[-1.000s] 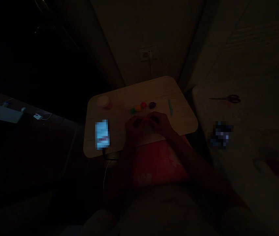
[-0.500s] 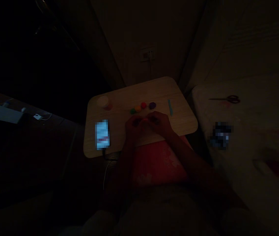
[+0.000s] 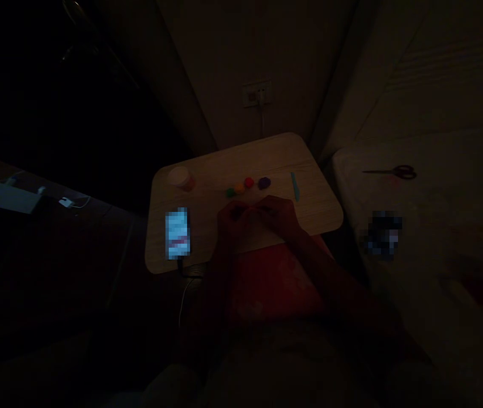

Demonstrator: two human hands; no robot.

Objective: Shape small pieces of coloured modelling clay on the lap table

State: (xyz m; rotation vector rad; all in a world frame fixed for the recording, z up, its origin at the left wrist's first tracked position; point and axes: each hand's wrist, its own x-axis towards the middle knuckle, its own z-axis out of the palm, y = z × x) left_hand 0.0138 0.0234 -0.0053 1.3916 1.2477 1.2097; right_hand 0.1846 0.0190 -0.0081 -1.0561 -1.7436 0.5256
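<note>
The scene is very dark. My left hand [image 3: 232, 221] and my right hand [image 3: 278, 215] meet fingertip to fingertip over the near middle of a small wooden table [image 3: 318, 209]. Their fingers are curled together around something too dim to make out. Just beyond them lies a row of small clay lumps: green [image 3: 230, 192], orange [image 3: 238, 188], red [image 3: 249, 182] and purple [image 3: 264, 182]. A thin blue stick [image 3: 295, 185] lies to the right of them.
A lit phone [image 3: 177, 232] with a cable lies at the table's near left, and a small round tub [image 3: 180, 177] stands behind it. Scissors [image 3: 394, 171] and a dark object [image 3: 381, 232] rest on the bed at right. A wall socket [image 3: 257, 93] is behind.
My hands stay pressed together at the same spot with only slight finger shifts. The picture has grown a little darker.
</note>
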